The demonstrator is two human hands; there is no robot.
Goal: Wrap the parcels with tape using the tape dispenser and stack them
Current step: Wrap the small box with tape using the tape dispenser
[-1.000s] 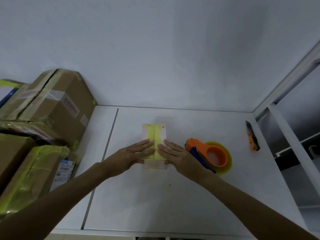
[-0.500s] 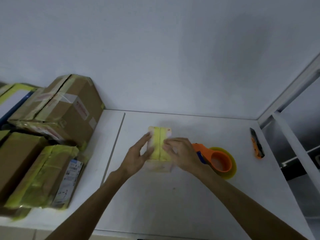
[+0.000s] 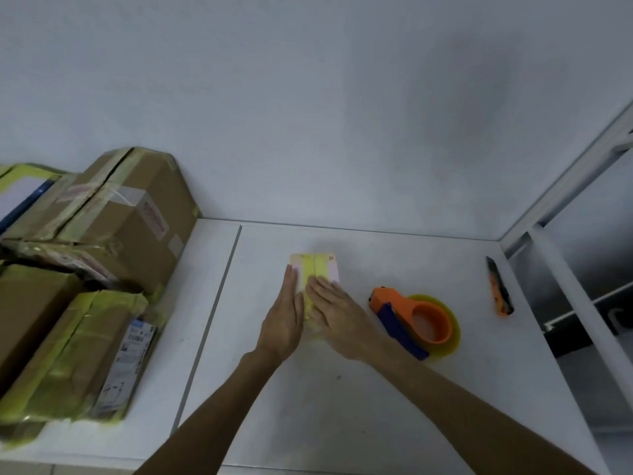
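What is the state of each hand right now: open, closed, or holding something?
Left hand: open, straight fingers against the small parcel at its left edge.
Right hand: open, flat on the small parcel.

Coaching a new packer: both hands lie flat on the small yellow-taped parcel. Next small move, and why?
Probably grip the small yellow-taped parcel with left hand and right hand and lift it toward the stacked cardboard boxes: its top is already taped, and the orange tape dispenser lies aside.

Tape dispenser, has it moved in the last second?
No. The tape dispenser keeps the same spot relative to the orange knife, left of it and nearer the person; only the camera has shifted.
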